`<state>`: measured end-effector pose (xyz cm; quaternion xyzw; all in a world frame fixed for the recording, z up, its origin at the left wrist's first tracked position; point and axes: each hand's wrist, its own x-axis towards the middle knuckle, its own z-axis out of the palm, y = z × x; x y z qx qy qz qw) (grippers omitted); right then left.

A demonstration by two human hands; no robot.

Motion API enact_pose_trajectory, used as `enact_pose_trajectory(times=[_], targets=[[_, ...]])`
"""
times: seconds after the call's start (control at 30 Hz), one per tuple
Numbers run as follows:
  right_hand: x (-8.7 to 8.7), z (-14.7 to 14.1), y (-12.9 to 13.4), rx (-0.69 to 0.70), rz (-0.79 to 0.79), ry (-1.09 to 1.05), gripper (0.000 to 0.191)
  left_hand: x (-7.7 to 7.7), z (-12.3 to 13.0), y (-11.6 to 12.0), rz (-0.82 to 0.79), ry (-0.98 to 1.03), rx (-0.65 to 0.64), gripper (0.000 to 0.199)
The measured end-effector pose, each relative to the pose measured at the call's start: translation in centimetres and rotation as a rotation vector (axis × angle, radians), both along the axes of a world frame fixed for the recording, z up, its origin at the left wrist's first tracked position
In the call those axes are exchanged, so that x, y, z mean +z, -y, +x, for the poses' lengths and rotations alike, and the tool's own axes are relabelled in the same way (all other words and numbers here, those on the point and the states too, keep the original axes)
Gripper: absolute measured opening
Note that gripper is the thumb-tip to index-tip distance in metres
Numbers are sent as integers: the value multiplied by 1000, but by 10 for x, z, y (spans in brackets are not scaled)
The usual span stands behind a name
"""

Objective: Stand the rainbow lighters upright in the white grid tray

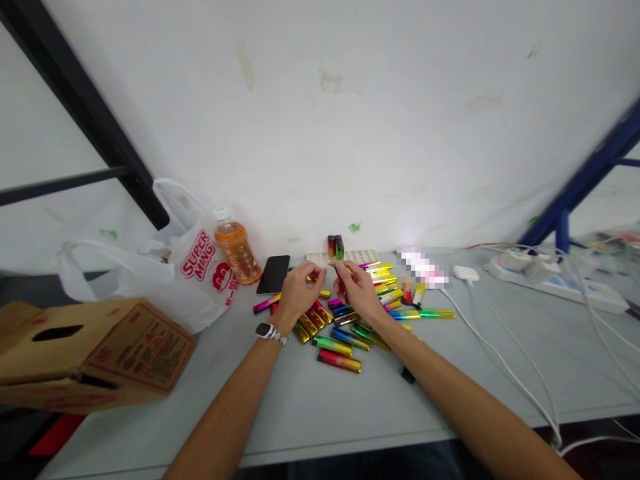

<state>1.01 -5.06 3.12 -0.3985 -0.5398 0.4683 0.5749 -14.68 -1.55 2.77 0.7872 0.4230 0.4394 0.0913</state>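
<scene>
My left hand (299, 291) and my right hand (357, 288) are close together over a heap of shiny, multicoloured lighters (350, 320) on the grey table (310, 400). Both hands pinch something small between the fingertips; I cannot make out what it is. A watch sits on my left wrist. Just beyond the hands lies a white slotted tray (360, 257) with two or three lighters (335, 247) standing upright in it.
A black phone (274, 274), an orange drink bottle (237, 251) and a white "SUPER MING" plastic bag (190, 267) lie to the left. A cardboard box (90, 353) sits at the near left. At the right are a power strip (550, 280), a white charger (466, 273) and cables (505, 367).
</scene>
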Motion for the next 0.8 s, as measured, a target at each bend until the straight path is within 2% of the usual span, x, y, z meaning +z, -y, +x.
enact_pose_trajectory(times=[0.23,0.43,0.63,0.8], targets=[[-8,2,-3,-164,52,62,50,1,-6,-4,-66,-173,-23,25],[-13,0,-5,-154,6,-64,48,0,-7,-5,-126,-284,-63,26],[-13,1,-4,-231,21,29,45,0,-5,-2,-168,-329,-61,26],[-14,0,-4,-337,18,84,34,-1,-7,-4,-180,-345,-55,26]])
